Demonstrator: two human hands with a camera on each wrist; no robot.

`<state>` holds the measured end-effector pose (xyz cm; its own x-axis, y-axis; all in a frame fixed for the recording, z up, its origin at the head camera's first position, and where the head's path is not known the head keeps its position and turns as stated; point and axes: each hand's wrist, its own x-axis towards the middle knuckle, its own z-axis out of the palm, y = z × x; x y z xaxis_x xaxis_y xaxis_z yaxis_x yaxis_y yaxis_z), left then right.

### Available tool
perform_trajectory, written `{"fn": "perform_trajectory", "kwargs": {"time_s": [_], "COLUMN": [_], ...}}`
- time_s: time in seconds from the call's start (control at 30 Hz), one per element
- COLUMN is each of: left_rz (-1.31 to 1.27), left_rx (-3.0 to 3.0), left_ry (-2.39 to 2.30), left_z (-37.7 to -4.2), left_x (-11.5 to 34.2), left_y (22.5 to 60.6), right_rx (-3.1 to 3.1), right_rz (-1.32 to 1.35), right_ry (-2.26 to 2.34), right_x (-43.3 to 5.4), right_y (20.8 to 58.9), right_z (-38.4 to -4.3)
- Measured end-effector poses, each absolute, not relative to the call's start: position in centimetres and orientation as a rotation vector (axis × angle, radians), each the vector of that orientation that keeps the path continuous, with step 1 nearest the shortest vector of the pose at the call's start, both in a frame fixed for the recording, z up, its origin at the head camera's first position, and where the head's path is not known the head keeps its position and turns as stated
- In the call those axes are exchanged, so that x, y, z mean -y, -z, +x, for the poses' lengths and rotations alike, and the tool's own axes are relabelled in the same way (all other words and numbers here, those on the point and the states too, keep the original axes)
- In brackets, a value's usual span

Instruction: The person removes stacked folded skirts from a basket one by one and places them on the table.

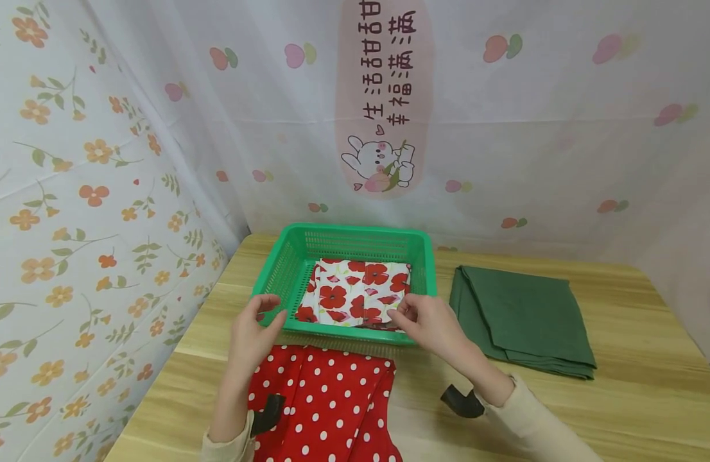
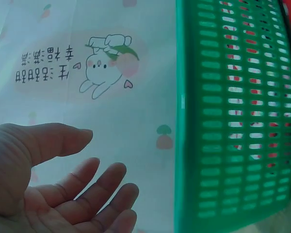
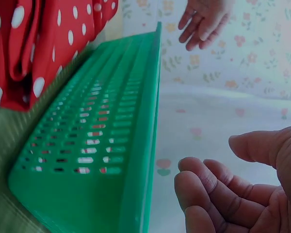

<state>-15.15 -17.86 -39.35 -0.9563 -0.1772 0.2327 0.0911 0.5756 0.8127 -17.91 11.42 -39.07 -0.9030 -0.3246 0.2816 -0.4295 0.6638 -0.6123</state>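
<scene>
A green plastic basket (image 1: 337, 330) with slotted walls holds a folded white cloth with red poppies (image 1: 355, 292). My left hand (image 1: 252, 335) hovers by the basket's near left corner, holding nothing; in the left wrist view its thumb stands apart from loosely bent fingers (image 2: 104, 179). Over the near right part of the rim is my right hand (image 1: 431, 324). Its fingers (image 3: 194, 189) curl loosely, thumb apart, with nothing between them in the right wrist view. Below the left hand, a red cloth with white dots (image 1: 326, 398) lies in front of the basket.
A folded dark green cloth (image 1: 528, 314) lies on the wooden table (image 1: 632, 404), right of the basket. Behind the table hangs a white printed curtain (image 1: 505, 160), and a flowered one (image 1: 72, 256) hangs at the left. Black bands stick out at both wrists.
</scene>
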Motion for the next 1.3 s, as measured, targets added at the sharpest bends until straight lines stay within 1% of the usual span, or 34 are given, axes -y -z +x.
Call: {"fn": "perform_trajectory", "kwargs": {"time_s": [0.33, 0.57, 1.03, 1.3], "left_rz": [-0.021, -0.060, 0.023, 0.217], "left_rx": [2.596, 2.674, 2.941, 3.078], "left_ry": [1.267, 1.284, 1.144, 1.162], "left_z": [-19.3, -23.0, -27.7, -30.4], "left_x": [17.7, 17.0, 15.4, 14.7], "left_y": [36.9, 36.6, 36.6, 37.1], "right_rx": [2.761, 2.816, 2.952, 3.106], "right_rz": [0.646, 0.612, 0.554, 0.479], "right_ry": [-1.000, -0.956, -0.756, -0.693], "right_x": [-11.3, -11.3, -10.4, -10.4], "right_y": [38.6, 37.8, 36.6, 36.5], "right_z": [-21.6, -23.7, -28.1, -30.5]}}
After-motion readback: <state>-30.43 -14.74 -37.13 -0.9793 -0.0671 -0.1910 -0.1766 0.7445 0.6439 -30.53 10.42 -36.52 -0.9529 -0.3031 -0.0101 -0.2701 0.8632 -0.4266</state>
